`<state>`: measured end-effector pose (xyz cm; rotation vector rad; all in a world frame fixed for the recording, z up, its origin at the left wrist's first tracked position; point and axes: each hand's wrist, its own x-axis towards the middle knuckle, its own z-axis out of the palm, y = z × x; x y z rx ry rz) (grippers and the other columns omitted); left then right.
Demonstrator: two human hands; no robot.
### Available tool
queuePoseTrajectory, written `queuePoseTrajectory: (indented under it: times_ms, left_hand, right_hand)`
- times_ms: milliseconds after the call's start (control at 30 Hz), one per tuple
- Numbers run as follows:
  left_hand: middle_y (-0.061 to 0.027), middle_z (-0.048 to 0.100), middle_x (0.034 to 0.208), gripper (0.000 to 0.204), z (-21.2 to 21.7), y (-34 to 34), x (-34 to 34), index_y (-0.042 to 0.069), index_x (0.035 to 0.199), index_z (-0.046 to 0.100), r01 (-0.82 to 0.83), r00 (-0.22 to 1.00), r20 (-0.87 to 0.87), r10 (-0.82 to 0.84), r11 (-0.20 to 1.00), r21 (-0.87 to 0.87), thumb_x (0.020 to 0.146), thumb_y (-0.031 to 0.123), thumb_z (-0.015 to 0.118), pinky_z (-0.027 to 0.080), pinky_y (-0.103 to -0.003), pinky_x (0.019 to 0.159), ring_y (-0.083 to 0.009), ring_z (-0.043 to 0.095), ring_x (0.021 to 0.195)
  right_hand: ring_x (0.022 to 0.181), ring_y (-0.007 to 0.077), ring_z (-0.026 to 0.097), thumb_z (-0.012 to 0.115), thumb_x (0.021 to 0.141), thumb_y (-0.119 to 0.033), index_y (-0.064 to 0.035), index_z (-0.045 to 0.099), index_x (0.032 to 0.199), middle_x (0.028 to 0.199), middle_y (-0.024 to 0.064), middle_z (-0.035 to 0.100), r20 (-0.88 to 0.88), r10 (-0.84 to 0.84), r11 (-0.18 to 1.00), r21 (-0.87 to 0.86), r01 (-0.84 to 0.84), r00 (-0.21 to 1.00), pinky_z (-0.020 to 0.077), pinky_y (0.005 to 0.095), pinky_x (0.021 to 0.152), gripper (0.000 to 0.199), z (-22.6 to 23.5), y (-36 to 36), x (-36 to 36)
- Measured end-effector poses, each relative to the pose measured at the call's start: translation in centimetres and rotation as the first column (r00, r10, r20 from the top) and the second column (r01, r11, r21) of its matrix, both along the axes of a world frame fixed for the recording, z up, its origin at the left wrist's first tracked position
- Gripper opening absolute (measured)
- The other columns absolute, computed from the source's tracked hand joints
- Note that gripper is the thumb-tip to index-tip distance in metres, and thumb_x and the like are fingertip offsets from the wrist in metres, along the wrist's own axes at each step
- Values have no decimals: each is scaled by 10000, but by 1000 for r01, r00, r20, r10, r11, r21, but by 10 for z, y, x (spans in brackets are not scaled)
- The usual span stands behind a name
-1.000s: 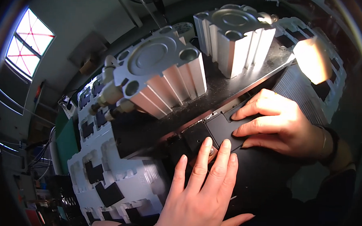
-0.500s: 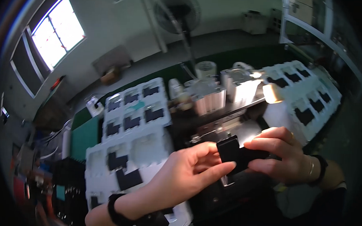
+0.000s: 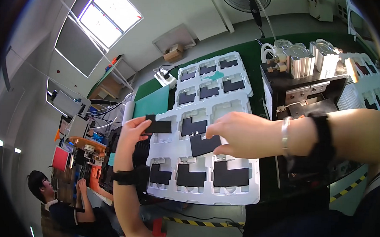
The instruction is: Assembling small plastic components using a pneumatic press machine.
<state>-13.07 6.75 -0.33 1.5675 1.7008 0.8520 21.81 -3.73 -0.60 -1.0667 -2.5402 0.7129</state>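
Note:
My left hand (image 3: 132, 133) pinches a flat black L-shaped piece (image 3: 161, 126) by its left end, above the upper left pocket of the near white tray (image 3: 251, 180). My right hand (image 3: 244, 135) reaches across from the right. Its thumb and fingers are apart, at the right end of a second black L-shaped piece (image 3: 202, 146), which lies tilted across the tray's middle. Whether they touch it I cannot tell. Just behind it, another black piece (image 3: 194, 127) sits in a pocket. Several more lie in the front row, including one at the right (image 3: 230, 176).
A second white tray (image 3: 246, 89) with black pieces stands behind. At right is a fixture with metal cylinders (image 3: 302, 64), and beyond it another tray (image 3: 362, 62). A green sheet (image 3: 150, 104) and a power strip (image 3: 164, 78) lie left. A person (image 3: 67, 210) sits lower left.
My view has swung left toward the trays. Both hands held one black piece by the fixture; now my left hand alone has a piece over the tray, and my right hand has reached over the tray.

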Motion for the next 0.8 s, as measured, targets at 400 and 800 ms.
queuePoseTrajectory:
  times_ms: [400,800]
  left_hand:
    - [-271,145,1616,859,-36,-46,15,100,1552,299,434,587,-632,-505,856,-281,912,594,586,203,-480,1192,-437,96,1506]
    - [-190,179,1631,742,-28,-8,21,148,1549,311,391,725,-506,-467,884,-256,966,556,521,182,-535,1199,-453,119,1496]
  right_hand:
    - [1011,319,657,825,769,-332,-37,647,1119,1051,151,690,179,-275,938,-165,304,945,529,409,855,491,-15,31,-37]
    - [950,337,663,840,725,-138,-64,645,1031,961,160,692,-212,-247,968,-19,249,945,515,427,840,370,-1,11,-12]
